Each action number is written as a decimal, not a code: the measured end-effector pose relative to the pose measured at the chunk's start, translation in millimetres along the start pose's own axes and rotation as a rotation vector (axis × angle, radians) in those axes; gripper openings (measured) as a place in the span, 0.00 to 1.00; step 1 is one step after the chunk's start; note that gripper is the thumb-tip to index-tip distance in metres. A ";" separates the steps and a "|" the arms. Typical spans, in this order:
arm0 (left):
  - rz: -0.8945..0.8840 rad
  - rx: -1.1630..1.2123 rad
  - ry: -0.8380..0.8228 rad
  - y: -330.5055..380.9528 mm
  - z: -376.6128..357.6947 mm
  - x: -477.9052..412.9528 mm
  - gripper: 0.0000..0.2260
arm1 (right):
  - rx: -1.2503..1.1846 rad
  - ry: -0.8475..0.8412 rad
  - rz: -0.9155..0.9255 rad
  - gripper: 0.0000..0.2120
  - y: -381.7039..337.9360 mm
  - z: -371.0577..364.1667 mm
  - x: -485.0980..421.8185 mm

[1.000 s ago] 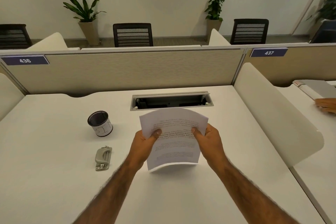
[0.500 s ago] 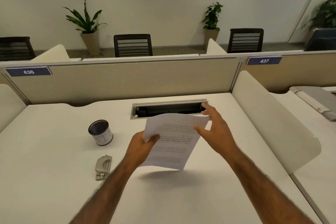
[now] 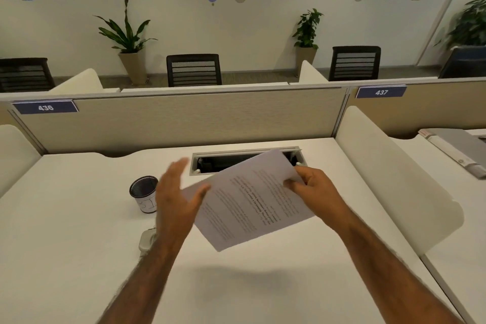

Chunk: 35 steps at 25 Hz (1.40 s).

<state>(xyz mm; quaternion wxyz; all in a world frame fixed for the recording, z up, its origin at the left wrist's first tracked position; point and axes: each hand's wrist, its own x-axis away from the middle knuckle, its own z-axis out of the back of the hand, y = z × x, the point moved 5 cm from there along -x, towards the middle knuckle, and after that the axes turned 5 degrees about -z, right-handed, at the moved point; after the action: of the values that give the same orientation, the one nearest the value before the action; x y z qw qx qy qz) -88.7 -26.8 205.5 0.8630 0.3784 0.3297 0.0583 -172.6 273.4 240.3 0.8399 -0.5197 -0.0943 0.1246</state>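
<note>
A printed sheet of paper [image 3: 247, 200] hangs tilted above the white desk [image 3: 65, 231]. My right hand [image 3: 313, 189] pinches its far right corner between thumb and fingers. My left hand [image 3: 176, 197] is at the sheet's left edge with fingers straight and spread; its thumb overlaps the edge, and I cannot tell whether it touches. A grey hole punch [image 3: 147, 241] lies on the desk, mostly hidden behind my left wrist.
A black mesh pen cup [image 3: 144, 193] stands left of my hands. A cable tray slot [image 3: 226, 162] opens at the desk's back. Partition panels close the back and right side [image 3: 394, 173]. A binder [image 3: 452, 150] lies on the neighbouring desk.
The sheet has turned and shifted right. My right hand took hold of its far corner, and my left hand let go and opened beside the left edge.
</note>
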 end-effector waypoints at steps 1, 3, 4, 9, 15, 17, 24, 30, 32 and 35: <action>0.136 0.063 0.060 -18.8 7.3 9.0 0.35 | -0.089 0.013 -0.030 0.09 8.3 4.3 0.8; 0.401 0.336 -0.018 -48.9 -2.8 29.1 0.34 | -0.198 0.011 -0.086 0.09 24.7 5.4 2.2; 0.469 0.483 -0.104 -56.4 -14.3 38.3 0.30 | -0.227 0.002 -0.101 0.09 32.1 3.9 2.5; 0.526 0.697 -0.162 -60.8 -28.4 47.2 0.12 | -0.332 0.012 -0.142 0.10 55.8 -2.1 4.8; 0.470 0.680 -0.213 -52.3 -33.2 39.2 0.14 | -0.372 0.056 -0.189 0.11 73.6 -12.1 8.8; 0.470 0.655 -0.233 -49.4 -38.0 39.8 0.10 | -0.343 0.094 -0.195 0.11 78.4 -17.8 9.6; 0.506 0.516 -0.300 -58.5 -45.7 59.6 0.12 | -0.349 0.109 -0.191 0.13 101.2 -26.0 14.1; 0.508 0.437 -0.357 -58.3 -62.7 76.6 0.06 | -0.355 0.163 -0.271 0.11 120.4 -33.8 18.2; 0.473 0.434 -0.322 -60.1 -56.8 67.2 0.05 | -0.349 0.187 -0.250 0.10 116.9 -27.1 13.9; 0.510 0.422 -0.309 -65.4 -58.7 72.9 0.06 | -0.309 0.154 -0.228 0.10 114.9 -26.6 13.9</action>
<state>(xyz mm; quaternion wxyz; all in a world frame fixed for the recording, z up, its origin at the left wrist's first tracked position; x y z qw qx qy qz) -77.9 -11.4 92.9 0.7632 0.6226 0.0951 0.1442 -164.5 304.4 126.0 0.7637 -0.6361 -0.1062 -0.0272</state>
